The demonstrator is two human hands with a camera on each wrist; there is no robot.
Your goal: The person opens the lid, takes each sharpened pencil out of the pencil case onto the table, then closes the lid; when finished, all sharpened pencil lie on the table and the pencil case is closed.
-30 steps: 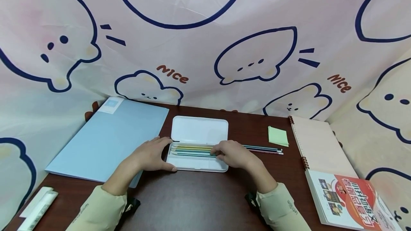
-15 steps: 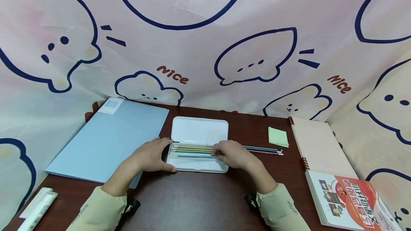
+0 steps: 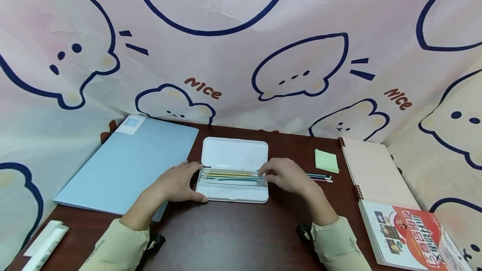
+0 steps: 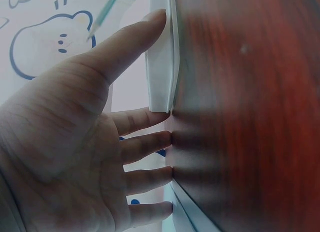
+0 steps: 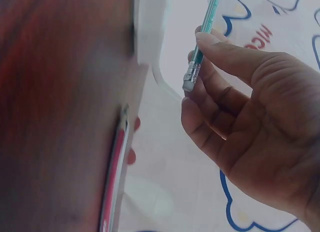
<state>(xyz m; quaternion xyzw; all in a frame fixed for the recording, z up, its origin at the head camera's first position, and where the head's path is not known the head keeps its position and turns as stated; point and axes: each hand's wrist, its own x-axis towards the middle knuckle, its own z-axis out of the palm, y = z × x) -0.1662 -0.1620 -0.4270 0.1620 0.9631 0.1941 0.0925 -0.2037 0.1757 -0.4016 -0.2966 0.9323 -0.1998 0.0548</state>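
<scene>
A white pencil case (image 3: 226, 194) lies with its lid (image 3: 235, 152) raised toward the back. Several yellow and green pencils (image 3: 218, 174) are in its rear part. My left hand (image 3: 180, 182) rests at the case's left end with straight fingers; in the left wrist view its thumb touches the front side (image 4: 161, 66). At the right end, my right hand (image 3: 285, 175) pinches a green pencil (image 5: 212, 14) near its eraser (image 5: 188, 85) between thumb and fingers. That pencil slants over the case. More pencils (image 3: 320, 177) lie on the table behind the right hand, partly hidden by it.
A blue folder (image 3: 139, 158) lies on the left, partly under the left hand. Green sticky notes (image 3: 326, 160), a spiral notebook (image 3: 380, 170) and a thick book (image 3: 414, 233) lie on the right. A long whitish packet (image 3: 47, 246) lies at front left of the dark table (image 3: 226, 237).
My right hand has moved to the right and slightly back, carrying the green pencil, which now lies farther right and slants up. The left hand has stayed in place.
</scene>
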